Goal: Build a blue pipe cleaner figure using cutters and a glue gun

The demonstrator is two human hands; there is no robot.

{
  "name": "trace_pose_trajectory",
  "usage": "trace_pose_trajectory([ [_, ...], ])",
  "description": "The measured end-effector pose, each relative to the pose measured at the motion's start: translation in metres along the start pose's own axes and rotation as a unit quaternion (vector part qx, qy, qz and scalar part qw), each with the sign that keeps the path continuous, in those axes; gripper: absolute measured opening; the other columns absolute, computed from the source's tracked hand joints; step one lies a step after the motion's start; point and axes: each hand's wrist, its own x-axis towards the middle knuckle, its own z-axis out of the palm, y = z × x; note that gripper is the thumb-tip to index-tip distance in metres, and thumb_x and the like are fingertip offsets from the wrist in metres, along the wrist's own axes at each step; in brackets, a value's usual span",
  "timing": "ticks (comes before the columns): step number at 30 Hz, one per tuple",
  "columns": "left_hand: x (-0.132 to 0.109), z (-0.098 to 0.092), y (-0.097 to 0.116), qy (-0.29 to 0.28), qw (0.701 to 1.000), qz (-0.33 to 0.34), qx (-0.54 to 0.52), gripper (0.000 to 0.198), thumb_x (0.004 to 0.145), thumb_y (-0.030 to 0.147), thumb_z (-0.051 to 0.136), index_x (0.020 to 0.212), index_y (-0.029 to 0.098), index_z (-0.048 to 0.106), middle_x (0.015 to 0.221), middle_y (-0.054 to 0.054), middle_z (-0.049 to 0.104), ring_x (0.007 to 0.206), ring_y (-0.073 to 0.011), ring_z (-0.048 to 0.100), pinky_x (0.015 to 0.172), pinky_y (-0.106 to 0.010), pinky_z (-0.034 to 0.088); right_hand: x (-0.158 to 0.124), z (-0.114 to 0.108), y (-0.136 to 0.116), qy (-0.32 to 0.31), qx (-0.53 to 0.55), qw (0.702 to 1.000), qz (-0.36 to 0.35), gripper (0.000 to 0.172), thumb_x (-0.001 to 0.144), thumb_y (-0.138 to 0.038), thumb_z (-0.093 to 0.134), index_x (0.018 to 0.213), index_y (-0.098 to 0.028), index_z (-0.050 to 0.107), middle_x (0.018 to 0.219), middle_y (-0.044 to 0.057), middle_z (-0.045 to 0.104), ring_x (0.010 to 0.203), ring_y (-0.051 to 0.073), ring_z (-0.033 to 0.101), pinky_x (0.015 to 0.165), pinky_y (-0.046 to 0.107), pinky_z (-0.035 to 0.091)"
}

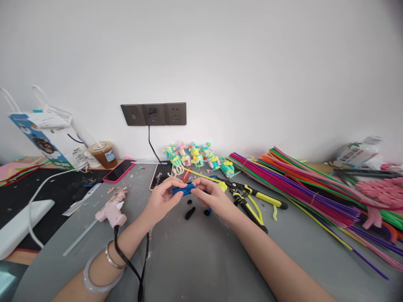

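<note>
Between both hands, a little above the grey table, is a small bundle of blue pipe cleaners [183, 190]. My left hand [166, 195] pinches its left end between thumb and fingers. The fingers of my right hand [210, 195] close on its right end. Beneath the hands lie small black fuzzy pieces [190, 213], and a blue and black piece [207, 212] sits partly beside my right hand. Black and yellow pliers [248, 201] rest to the right of my right hand. Left of my left forearm stands a pink glue gun [111, 213] with its black cord.
Colourful pipe cleaners [299, 193] spread over the right side. Several small pastel pipe-cleaner figures [195, 154] stand by the wall. At left are a pink-edged phone [119, 170], an iced drink cup [103, 153], a paper bag [50, 138] and a white power strip [23, 224].
</note>
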Motion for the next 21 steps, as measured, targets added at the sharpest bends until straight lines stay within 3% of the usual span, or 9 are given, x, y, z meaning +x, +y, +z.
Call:
trace_pose_trajectory([
  [21, 0.0004, -0.0003, 0.0043, -0.009, 1.0, -0.005, 0.007, 0.018, 0.089, 0.033, 0.066, 0.096, 0.018, 0.071, 0.095, -0.009, 0.065, 0.085, -0.0196, 0.06, 0.07, -0.029, 0.051, -0.0007, 0.0006, -0.0033, 0.004, -0.028, 1.0, -0.008, 0.037, 0.078, -0.053, 0.072, 0.087, -0.02, 0.057, 0.059, -0.008, 0.039, 0.052, 0.009, 0.026, 0.05, 0.026, 0.018],
])
